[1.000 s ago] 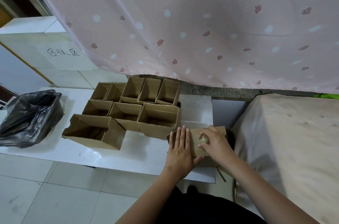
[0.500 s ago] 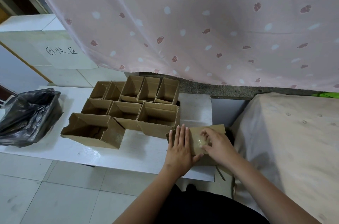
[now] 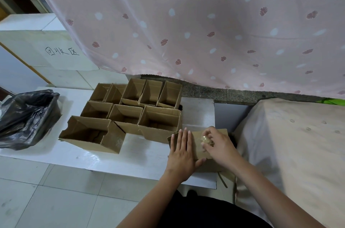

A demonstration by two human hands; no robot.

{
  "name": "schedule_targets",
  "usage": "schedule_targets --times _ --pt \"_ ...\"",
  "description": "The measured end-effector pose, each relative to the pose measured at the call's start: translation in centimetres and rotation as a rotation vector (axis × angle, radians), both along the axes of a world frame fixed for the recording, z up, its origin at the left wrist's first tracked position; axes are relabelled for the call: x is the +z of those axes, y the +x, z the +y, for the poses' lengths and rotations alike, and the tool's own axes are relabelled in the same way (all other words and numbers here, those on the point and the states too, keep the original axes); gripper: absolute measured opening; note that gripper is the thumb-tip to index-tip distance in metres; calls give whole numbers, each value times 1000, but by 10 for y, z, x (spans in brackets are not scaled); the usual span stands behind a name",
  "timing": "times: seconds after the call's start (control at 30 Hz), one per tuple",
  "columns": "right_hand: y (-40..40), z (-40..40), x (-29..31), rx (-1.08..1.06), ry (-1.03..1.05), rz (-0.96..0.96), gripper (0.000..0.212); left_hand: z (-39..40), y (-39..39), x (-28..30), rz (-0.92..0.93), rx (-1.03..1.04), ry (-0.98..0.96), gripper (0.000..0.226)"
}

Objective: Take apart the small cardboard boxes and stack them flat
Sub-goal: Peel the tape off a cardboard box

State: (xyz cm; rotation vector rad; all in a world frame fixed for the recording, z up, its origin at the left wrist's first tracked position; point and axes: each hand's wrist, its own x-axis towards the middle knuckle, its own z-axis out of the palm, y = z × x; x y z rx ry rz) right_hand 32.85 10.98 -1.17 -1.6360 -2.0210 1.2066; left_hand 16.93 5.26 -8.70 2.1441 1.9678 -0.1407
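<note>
A flattened cardboard box (image 3: pixel 197 150) lies at the near right corner of the white table (image 3: pixel 145 155). My left hand (image 3: pixel 182 155) presses flat on its left part with straight fingers. My right hand (image 3: pixel 218 146) curls over its right part and pinches a crumpled wad of clear tape (image 3: pixel 205 140). Several open small cardboard boxes (image 3: pixel 158 121) stand upright in a cluster on the table's middle. The largest box (image 3: pixel 89 133) sits at the front left of the cluster with a torn flap.
A black rubbish bag (image 3: pixel 26 115) sits at the table's left end. A cloth-covered surface (image 3: pixel 291 145) stands close on the right. A pink patterned curtain (image 3: pixel 205 26) hangs behind. A strip of tape (image 3: pixel 223 179) dangles off the table's near right edge.
My right hand's fingers have shifted slightly on the flattened box, working the tape wad. My left hand stays pressed in place.
</note>
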Motion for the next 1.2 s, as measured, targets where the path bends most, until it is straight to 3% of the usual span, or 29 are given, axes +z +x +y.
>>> schedule_targets --times 0.1,0.23,0.4,0.53,0.63,0.77,0.97,1.2 --pt "0 0 3 26 16 -43 57 1 1 2 0 21 -21 102" --pt "1 3 2 40 51 -141 28 -6 4 5 21 15 -3 102" --pt "-2 9 6 18 -30 -190 37 -8 4 13 26 -4 -1 100" --pt "-13 11 17 81 -127 -198 57 -13 -1 23 0 16 19 95" --pt "-29 13 31 141 -52 -151 54 -15 -17 30 -52 74 70 79" --pt "-55 9 44 143 -17 -62 50 -25 -50 37 -101 185 103 69" --pt "-117 -7 53 161 3 -40 21 -42 -135 52 -99 413 108 73" --pt "-222 -52 57 300 118 -71 29 -86 -254 76 -83 579 158 75"
